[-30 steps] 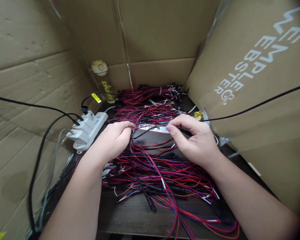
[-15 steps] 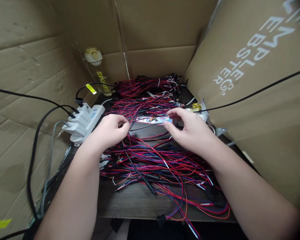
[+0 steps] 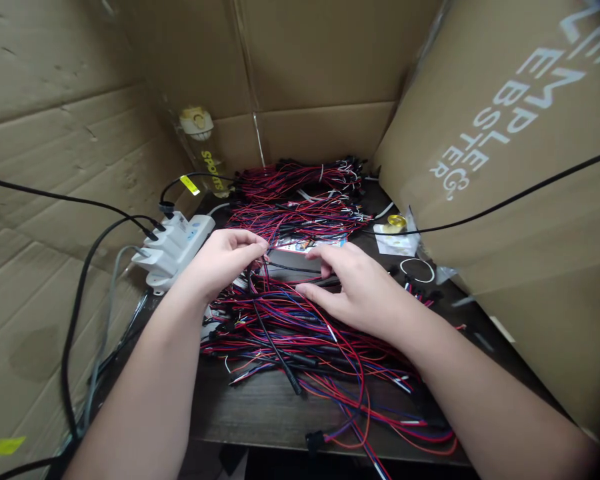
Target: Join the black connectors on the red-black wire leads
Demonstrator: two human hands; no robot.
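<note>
A tangle of red, blue and black wires (image 3: 310,333) covers a dark wooden table (image 3: 260,413). My left hand (image 3: 225,260) is curled, its fingertips pinching thin wires at the pile's left side. My right hand (image 3: 355,287) rests on the pile just to the right, fingers bent round a black cable (image 3: 280,347) that runs toward the front edge. Between the hands lies a small flat box with a red and blue printed top (image 3: 300,253).
Bundled wires (image 3: 300,180) lie at the back. A white power strip (image 3: 173,250) with plugs sits left. A clear bottle with a yellow cap (image 3: 200,143) stands in the corner. Cardboard walls (image 3: 505,167) close in all sides. A yellow ring on a plastic bag (image 3: 396,223) lies right.
My right hand has moved left and nearer to me, away from the yellow ring, down onto the wire pile. The left hand has stayed almost in place.
</note>
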